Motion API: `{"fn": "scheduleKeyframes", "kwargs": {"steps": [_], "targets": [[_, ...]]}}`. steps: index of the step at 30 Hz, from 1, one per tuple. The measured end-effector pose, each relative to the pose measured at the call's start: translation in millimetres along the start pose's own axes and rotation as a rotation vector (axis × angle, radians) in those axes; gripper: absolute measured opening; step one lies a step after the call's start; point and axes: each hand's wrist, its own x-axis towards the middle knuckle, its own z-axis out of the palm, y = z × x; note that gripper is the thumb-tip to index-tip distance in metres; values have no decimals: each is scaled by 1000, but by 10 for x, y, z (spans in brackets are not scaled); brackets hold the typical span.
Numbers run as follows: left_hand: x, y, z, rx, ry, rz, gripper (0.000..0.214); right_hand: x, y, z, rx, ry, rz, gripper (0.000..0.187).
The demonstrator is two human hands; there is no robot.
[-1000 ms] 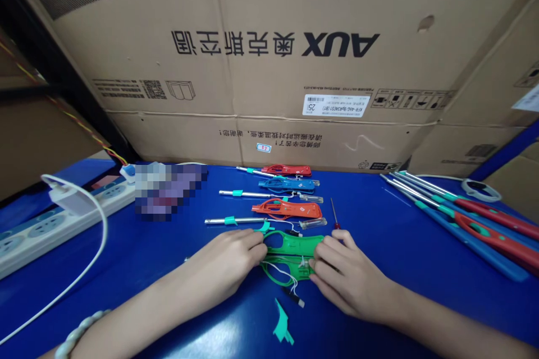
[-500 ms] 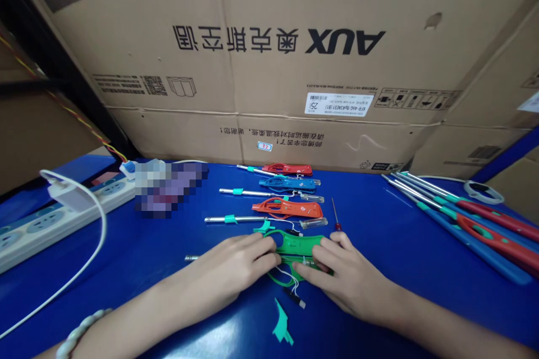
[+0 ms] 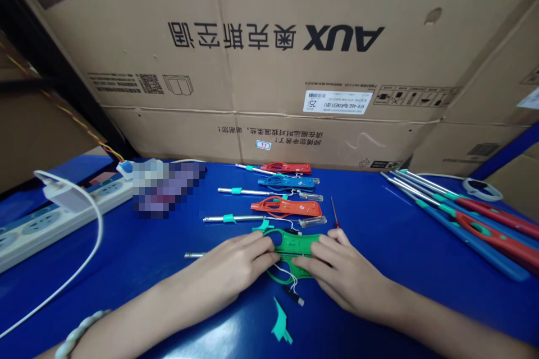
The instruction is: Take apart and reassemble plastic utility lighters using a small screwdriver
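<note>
2 green casing halves (image 3: pixel 293 243) lay open side by side on the blue table (image 3: pixel 147 269), between the hands — probably pinned at both ends against sliding. Left hand (image 3: pixel 242 262): palm down, fingers clamped on their left ends. Right hand (image 3: pixel 349 269): fingers bent over the right ends, screwdriver (image 3: pixel 334 211) tucked in the grip, presumably for handiness. Both forearms angled inward; white wires (image 3: pixel 287 272) trailed out nearer the wearer.

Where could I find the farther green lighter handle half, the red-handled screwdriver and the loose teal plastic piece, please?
Farther green lighter handle half (image 3: pixel 295 243): head view, middle of its grip.
Red-handled screwdriver (image 3: pixel 334 212): head view, thin metal shaft.
Loose teal plastic piece (image 3: pixel 279 325): head view, middle of its body.
</note>
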Motion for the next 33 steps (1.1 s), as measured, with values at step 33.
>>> {"fn": "scheduleKeyframes", "kwargs": {"steps": [33], "targets": [[69,165,236,472,169,0,22,5,-98,56,-21,-45,52,31]]}}
